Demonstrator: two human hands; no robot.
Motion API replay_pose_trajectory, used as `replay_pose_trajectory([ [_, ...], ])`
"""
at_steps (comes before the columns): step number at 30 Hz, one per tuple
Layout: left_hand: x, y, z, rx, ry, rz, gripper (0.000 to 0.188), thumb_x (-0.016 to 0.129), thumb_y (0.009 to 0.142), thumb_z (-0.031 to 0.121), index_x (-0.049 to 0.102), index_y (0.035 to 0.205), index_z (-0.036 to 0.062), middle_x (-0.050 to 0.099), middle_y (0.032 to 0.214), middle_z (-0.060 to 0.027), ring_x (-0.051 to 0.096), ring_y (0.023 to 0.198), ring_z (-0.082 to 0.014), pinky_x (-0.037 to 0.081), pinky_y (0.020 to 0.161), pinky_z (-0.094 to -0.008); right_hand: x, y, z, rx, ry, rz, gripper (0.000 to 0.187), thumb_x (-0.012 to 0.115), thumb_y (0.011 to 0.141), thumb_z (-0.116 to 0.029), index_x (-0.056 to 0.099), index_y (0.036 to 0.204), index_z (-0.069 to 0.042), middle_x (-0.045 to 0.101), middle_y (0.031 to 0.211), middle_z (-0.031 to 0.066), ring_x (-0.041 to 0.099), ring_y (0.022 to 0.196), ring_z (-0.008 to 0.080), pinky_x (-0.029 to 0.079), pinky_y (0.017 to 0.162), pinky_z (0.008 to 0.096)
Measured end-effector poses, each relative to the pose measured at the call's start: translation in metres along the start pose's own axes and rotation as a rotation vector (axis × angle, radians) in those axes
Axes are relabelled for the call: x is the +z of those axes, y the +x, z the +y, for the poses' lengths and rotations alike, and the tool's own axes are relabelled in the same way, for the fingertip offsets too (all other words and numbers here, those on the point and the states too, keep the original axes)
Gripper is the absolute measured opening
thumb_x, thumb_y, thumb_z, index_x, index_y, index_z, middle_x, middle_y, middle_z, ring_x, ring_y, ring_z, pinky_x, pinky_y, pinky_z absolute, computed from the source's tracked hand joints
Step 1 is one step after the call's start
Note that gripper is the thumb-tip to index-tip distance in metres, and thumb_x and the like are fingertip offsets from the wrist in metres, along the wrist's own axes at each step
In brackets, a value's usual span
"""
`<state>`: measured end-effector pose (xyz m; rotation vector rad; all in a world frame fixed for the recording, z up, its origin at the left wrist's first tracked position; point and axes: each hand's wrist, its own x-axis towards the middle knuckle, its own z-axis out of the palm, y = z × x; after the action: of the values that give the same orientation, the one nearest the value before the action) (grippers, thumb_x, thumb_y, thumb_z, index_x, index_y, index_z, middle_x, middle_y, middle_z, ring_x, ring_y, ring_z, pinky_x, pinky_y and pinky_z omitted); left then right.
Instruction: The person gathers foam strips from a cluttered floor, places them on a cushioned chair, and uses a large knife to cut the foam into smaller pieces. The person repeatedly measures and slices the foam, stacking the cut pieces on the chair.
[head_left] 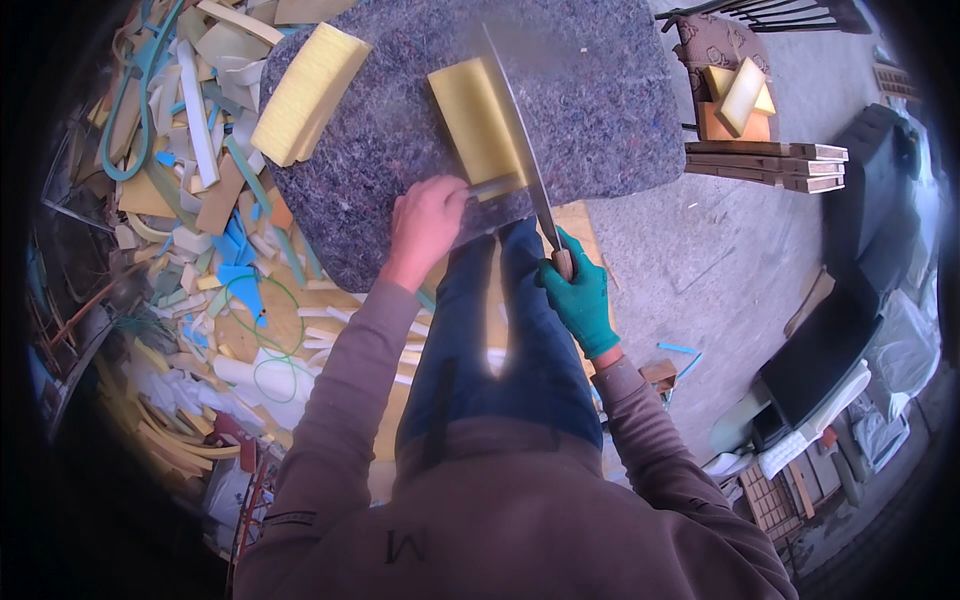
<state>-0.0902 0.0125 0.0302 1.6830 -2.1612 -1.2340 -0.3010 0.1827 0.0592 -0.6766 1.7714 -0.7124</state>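
Observation:
A long-bladed knife (pixel 525 140) with a wooden handle is in my right hand (pixel 583 300), which wears a green glove and is closed round the handle. Its blade runs along the right edge of a yellow foam block (pixel 475 118) that lies on the felt-covered table (pixel 610 110). My bare left hand (pixel 428 222) is at the table's near edge, its fingers bent over the end of a narrow grey strip (pixel 497 186). That strip crosses the near end of the foam block. A second, thicker yellow foam block (pixel 312 95) rests at the table's left edge.
Foam offcuts (pixel 215 200) in many colours are heaped on the floor to the left. At the far right, foam pieces (pixel 742 97) lie on a patterned chair seat (pixel 722 45), with stacked wooden slats (pixel 770 165) close by. Dark upholstered furniture (pixel 830 340) stands along the right side.

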Motion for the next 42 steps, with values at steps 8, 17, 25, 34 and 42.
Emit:
replay_pose_trajectory([
  [8, 0.004, 0.001, 0.002, -0.019, -0.001, -0.005, 0.022, 0.067, 0.104, 0.021, 0.078, 0.113, 0.0032, 0.078, 0.116, -0.0172, 0.072, 0.112, -0.0405, 0.056, 0.096, -0.0485, 0.0, -0.006, -0.007, -0.004, -0.063, 0.036, 0.049, 0.071, 0.099, -0.023, 0.066, 0.147, -0.012, 0.074, 0.096, 0.031, 0.08, 0.089, 0.0406, 0.06, 0.075, 0.0451],
  [17, 0.007, 0.002, 0.0, -0.015, -0.003, -0.019, 0.021, 0.067, 0.104, 0.02, 0.076, 0.111, 0.0022, 0.078, 0.112, -0.0181, 0.073, 0.107, -0.0414, 0.057, 0.094, -0.0487, 0.0, -0.005, 0.001, -0.009, -0.028, 0.031, 0.048, 0.069, 0.101, -0.022, 0.066, 0.147, -0.011, 0.075, 0.101, 0.0307, 0.08, 0.093, 0.0416, 0.06, 0.078, 0.0452],
  [25, 0.009, 0.0, 0.003, -0.031, -0.004, -0.017, 0.021, 0.067, 0.104, 0.02, 0.076, 0.111, 0.0023, 0.078, 0.11, -0.0193, 0.073, 0.106, -0.0421, 0.057, 0.092, -0.0494, -0.005, -0.004, 0.0, 0.024, -0.037, 0.014, 0.049, 0.069, 0.101, -0.022, 0.066, 0.148, -0.011, 0.075, 0.101, 0.0306, 0.08, 0.094, 0.0392, 0.06, 0.079, 0.0439],
  [34, 0.011, 0.0, 0.002, -0.034, -0.019, -0.01, 0.022, 0.067, 0.105, 0.02, 0.076, 0.112, 0.0016, 0.078, 0.111, -0.0191, 0.073, 0.106, -0.0423, 0.057, 0.093, -0.049, -0.005, -0.005, 0.0, 0.008, -0.024, 0.025, 0.049, 0.069, 0.102, -0.023, 0.065, 0.149, -0.01, 0.075, 0.097, 0.0296, 0.081, 0.089, 0.0357, 0.06, 0.078, 0.042],
  [42, 0.011, -0.001, 0.0, -0.043, -0.029, -0.014, 0.023, 0.067, 0.104, 0.02, 0.077, 0.114, 0.0012, 0.078, 0.114, -0.0189, 0.073, 0.108, -0.0412, 0.057, 0.094, -0.0473, -0.005, -0.005, -0.001, 0.014, -0.065, 0.021, 0.05, 0.072, 0.101, -0.025, 0.065, 0.149, -0.01, 0.075, 0.1, 0.0309, 0.081, 0.092, 0.0386, 0.06, 0.079, 0.0433],
])
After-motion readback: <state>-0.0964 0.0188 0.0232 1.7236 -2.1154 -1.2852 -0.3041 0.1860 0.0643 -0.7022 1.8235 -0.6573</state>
